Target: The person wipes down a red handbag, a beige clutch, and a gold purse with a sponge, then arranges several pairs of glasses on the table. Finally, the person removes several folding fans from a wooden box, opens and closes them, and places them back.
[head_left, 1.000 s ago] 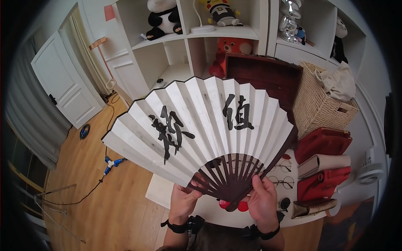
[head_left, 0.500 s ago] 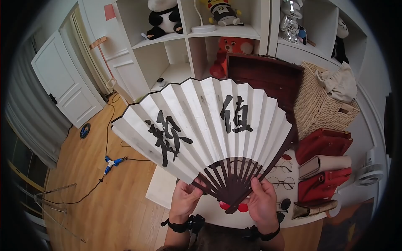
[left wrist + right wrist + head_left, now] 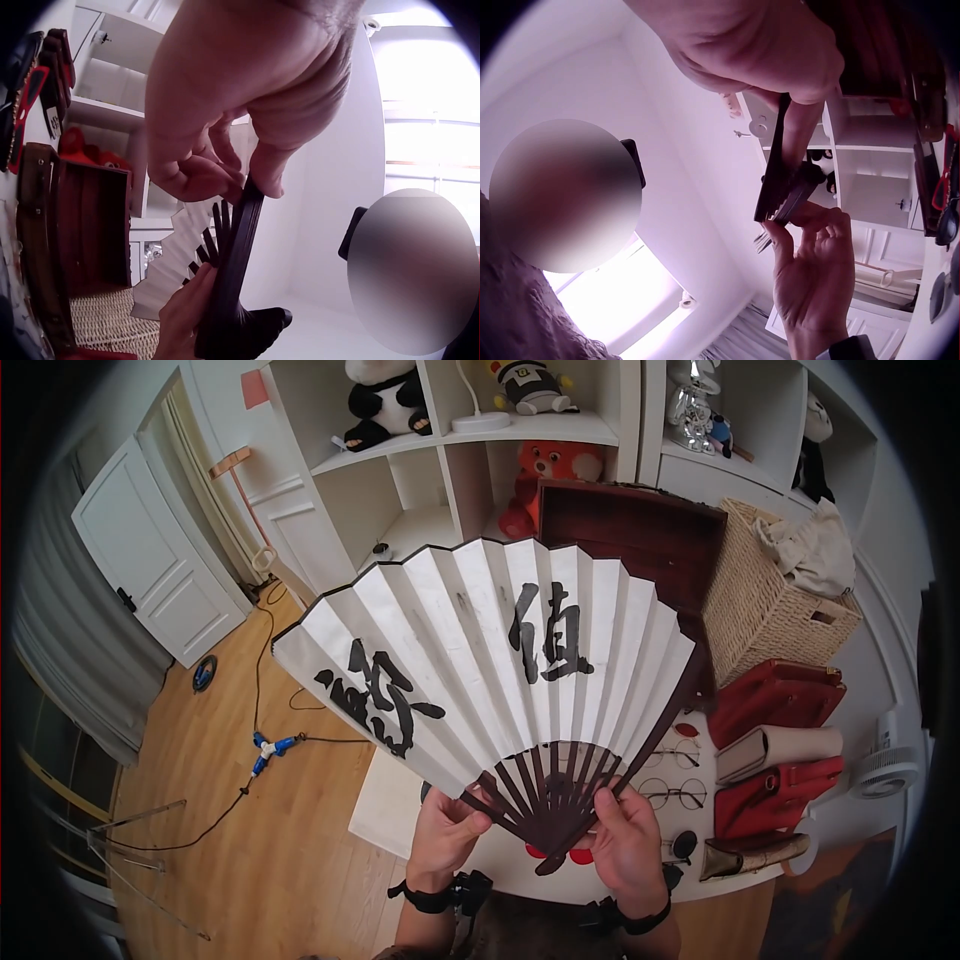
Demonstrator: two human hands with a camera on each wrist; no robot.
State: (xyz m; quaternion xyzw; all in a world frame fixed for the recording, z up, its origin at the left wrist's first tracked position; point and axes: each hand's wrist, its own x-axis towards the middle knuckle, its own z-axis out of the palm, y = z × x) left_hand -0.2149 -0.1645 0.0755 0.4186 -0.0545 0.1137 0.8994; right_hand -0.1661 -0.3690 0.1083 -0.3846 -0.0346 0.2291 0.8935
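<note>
A folding fan [image 3: 470,650] with white pleated paper, a black edge and two brush-written characters is spread before me. My left hand [image 3: 440,845] pinches its left outer stick low down, between thumb and fingers. On the other side my right hand [image 3: 627,845] grips the right guard near the pivot, thumb on top. Up close in the left wrist view, the dark guard stick [image 3: 241,240] runs down from the thumb and fingertips. The right wrist view shows the dark ribs [image 3: 784,187] between both hands, seen nearly edge-on.
Behind the fan stands an open dark red case [image 3: 635,530]. To the right are a woven basket [image 3: 770,595], red handbags [image 3: 780,795], a beige bag [image 3: 780,750] and glasses [image 3: 675,793] on the white table [image 3: 385,810]. Shelves [image 3: 385,485] with plush toys rise at the back.
The fan's left edge has come inward and to the right, so its spread is slightly narrower. Its characters have shifted left. Both hands keep their hold in nearly the same place.
</note>
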